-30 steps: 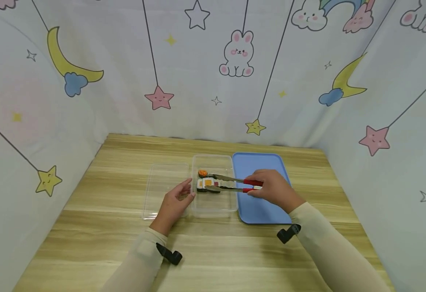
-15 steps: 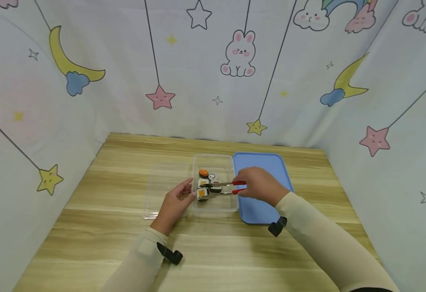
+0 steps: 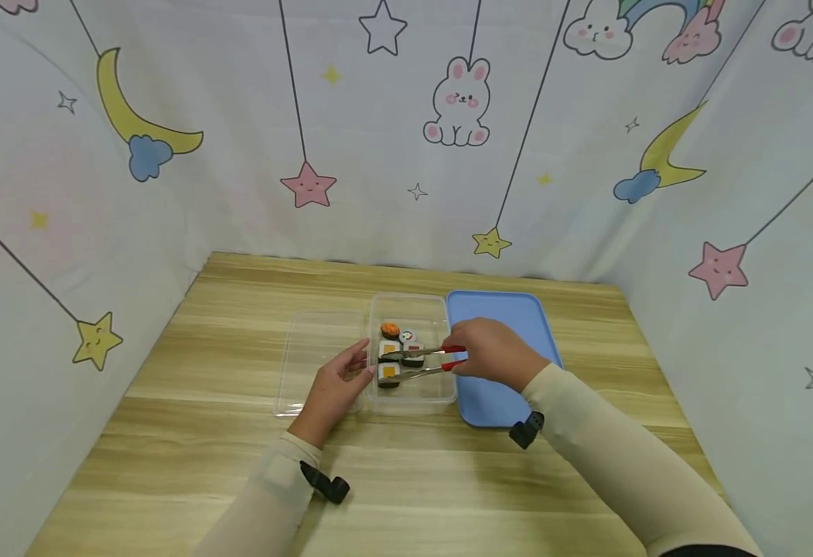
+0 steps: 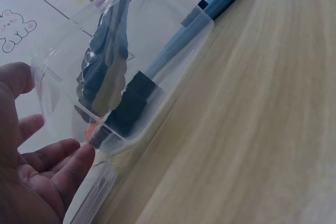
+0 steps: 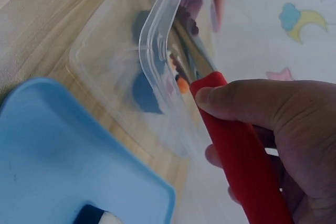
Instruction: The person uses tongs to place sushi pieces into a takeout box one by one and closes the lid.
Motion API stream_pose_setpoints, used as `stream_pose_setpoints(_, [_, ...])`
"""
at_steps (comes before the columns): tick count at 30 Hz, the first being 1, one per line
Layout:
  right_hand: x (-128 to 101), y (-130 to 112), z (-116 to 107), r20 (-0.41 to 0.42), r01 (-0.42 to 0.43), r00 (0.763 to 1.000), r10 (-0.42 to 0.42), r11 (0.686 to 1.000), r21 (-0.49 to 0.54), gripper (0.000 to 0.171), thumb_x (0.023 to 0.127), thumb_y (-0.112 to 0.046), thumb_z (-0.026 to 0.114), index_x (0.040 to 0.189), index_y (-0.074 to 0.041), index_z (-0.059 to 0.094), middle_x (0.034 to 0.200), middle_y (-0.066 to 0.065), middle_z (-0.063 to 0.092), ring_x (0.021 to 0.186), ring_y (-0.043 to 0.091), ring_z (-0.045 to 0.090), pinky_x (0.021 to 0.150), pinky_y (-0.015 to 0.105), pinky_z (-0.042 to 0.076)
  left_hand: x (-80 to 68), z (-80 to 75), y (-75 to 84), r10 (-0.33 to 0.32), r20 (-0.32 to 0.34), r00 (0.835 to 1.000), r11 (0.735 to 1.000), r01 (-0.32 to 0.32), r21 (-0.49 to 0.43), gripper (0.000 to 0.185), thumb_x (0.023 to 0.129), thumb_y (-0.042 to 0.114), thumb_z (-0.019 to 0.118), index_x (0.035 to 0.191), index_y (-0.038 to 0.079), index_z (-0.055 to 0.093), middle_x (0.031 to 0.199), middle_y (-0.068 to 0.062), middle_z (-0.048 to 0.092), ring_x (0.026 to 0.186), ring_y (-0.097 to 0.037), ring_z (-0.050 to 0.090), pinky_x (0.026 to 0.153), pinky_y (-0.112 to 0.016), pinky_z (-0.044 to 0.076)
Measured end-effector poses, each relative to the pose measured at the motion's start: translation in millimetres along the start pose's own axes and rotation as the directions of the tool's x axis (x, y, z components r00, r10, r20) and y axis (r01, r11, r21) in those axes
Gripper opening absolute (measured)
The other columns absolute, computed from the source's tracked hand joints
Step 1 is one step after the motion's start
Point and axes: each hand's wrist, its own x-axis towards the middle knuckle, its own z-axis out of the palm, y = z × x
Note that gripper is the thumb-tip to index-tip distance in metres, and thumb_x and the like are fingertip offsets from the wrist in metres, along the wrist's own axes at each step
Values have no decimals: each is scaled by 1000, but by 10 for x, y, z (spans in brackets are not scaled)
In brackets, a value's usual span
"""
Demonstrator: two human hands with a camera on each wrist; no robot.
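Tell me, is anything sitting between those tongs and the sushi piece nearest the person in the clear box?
Nothing visible blocks them. The right hand holds the red-handled tongs, whose metal tips already reach over the box's wall to the sushi piece. Other pieces sit just behind it. The left hand rests against the box's outer side.

A wooden counter (image 3: 239,464) carries three things side by side. A clear lid (image 3: 309,363) lies left, touching a clear box (image 3: 409,305), with a blue tray (image 3: 497,305) just right.
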Motion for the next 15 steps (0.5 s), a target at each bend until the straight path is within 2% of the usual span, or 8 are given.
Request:
stream_pose_setpoints(5, [-39, 24, -42, -37, -5, 999, 6, 1000, 11, 28, 83, -21, 87, 110, -16, 81, 99, -4, 72, 87, 14, 66, 76, 34, 57, 8, 5, -11, 7, -3, 1000, 1000, -7, 1, 58, 98, 28, 74, 151, 14, 55, 139, -17, 64, 124, -32, 64, 103, -55, 50])
stream_pose_setpoints(9, [-117, 99, -109, -108, -16, 994, 25, 997, 77, 30, 83, -23, 89, 111, -16, 80, 98, -8, 70, 87, 12, 66, 76, 33, 57, 9, 8, -12, 9, -10, 1000, 1000, -9, 12, 57, 98, 27, 74, 151, 14, 56, 138, -16, 65, 123, -31, 64, 103, -55, 50])
stream_pose_setpoints(15, [-368, 379, -165, -195, -96, 971, 136, 974, 203, 42, 83, -27, 90, 121, -15, 77, 104, -6, 71, 91, 15, 64, 75, 34, 58, 6, 9, 1, 9, -14, 1000, 999, -9, 31, 56, 98, 24, 74, 151, 14, 56, 138, -16, 65, 123, -31, 64, 102, -55, 51])
